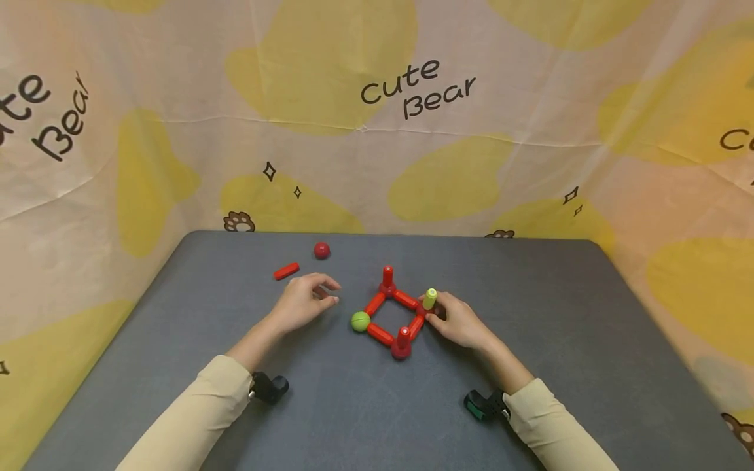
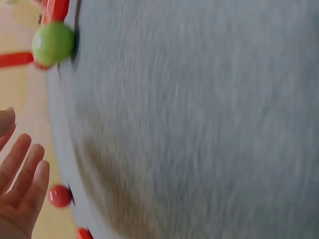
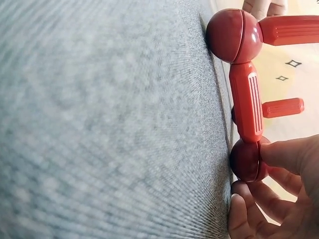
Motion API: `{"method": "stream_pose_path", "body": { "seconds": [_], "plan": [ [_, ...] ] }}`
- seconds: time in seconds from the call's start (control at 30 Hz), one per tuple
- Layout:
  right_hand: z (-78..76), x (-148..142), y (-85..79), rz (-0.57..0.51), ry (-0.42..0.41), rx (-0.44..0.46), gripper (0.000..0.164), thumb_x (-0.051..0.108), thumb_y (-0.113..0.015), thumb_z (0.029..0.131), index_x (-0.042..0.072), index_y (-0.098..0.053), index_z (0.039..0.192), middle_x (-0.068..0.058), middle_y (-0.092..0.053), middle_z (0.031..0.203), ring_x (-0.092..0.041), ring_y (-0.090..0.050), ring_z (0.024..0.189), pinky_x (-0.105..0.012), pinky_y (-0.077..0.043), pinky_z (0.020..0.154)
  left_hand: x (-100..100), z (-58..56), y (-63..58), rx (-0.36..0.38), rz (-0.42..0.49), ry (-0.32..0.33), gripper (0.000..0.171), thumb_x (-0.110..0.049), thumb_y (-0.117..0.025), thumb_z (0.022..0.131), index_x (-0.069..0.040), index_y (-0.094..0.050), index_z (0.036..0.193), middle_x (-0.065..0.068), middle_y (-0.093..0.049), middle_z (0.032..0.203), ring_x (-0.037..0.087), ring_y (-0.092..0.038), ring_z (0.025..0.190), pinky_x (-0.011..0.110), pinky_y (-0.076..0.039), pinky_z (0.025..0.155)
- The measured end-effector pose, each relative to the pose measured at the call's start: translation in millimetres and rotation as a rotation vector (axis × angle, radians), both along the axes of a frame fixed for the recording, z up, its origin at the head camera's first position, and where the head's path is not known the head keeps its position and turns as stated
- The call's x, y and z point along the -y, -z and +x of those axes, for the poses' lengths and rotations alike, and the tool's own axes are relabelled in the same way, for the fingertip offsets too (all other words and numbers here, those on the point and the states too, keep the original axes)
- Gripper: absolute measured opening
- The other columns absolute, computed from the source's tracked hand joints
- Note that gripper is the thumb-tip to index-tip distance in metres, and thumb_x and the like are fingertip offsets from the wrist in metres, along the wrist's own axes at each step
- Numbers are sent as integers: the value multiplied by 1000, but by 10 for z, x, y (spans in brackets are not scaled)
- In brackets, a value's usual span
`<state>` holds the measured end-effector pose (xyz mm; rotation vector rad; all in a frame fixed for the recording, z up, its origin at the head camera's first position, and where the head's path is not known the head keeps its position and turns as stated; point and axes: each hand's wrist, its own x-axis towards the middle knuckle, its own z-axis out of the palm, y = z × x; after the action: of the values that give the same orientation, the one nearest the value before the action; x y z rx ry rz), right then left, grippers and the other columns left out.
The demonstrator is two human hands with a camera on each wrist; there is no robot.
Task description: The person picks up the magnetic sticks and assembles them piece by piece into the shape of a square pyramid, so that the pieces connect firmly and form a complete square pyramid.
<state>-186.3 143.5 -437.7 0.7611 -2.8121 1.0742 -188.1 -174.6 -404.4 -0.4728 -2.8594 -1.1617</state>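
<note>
A square frame of red rods [image 1: 380,334] and ball joints lies flat on the grey table [image 1: 330,405]. Its left corner is a green ball [image 1: 360,321]; the other corners are red balls. Short red rods stand upright at the back [image 1: 387,276] and front [image 1: 403,337] corners, and a yellow-green rod [image 1: 430,299] rises from the right one. My right hand [image 1: 462,322] pinches the right-corner red ball [image 3: 244,160] between thumb and fingers. To the left of the green ball, my left hand [image 1: 302,302] hovers with loosely bent fingers, holding nothing.
Beyond my left hand lie a loose red rod [image 1: 287,271] and a loose red ball [image 1: 321,250]. A patterned cloth [image 1: 330,85] hangs behind the table's back edge and along the sides. Each wrist carries a black camera mount [image 1: 269,387].
</note>
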Motion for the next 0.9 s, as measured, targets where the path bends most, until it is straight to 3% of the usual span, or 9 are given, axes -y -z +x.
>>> {"method": "stream_pose_path", "body": {
  "seconds": [0.37, 0.57, 0.9],
  "plan": [
    [5, -1, -9, 4, -1, 1, 27, 5, -65, 81, 9, -63, 109, -4, -61, 91, -12, -55, 77, -27, -45, 68, 414, -206, -19, -77, -83, -202, 25, -17, -70, 80, -7, -67, 103, 11, -65, 103, 27, -64, 91, 43, -49, 79],
    [4, -2, -8, 10, 2, 6, 28, 6, -64, 82, 8, -63, 110, -4, -60, 91, -14, -55, 78, -28, -45, 68, 561, -286, -24, -101, -81, -305, 25, -17, -69, 81, -5, -66, 103, 16, -64, 102, 31, -62, 91, 46, -45, 80],
    [7, 0, -20, 14, 14, 24, 28, 7, -64, 82, 10, -63, 110, -4, -61, 94, -14, -56, 79, -29, -45, 69, 689, -373, 66, -32, -65, -433, 35, -19, -67, 84, -5, -62, 115, 18, -60, 112, 35, -57, 103, 48, -43, 84]
  ]
}}
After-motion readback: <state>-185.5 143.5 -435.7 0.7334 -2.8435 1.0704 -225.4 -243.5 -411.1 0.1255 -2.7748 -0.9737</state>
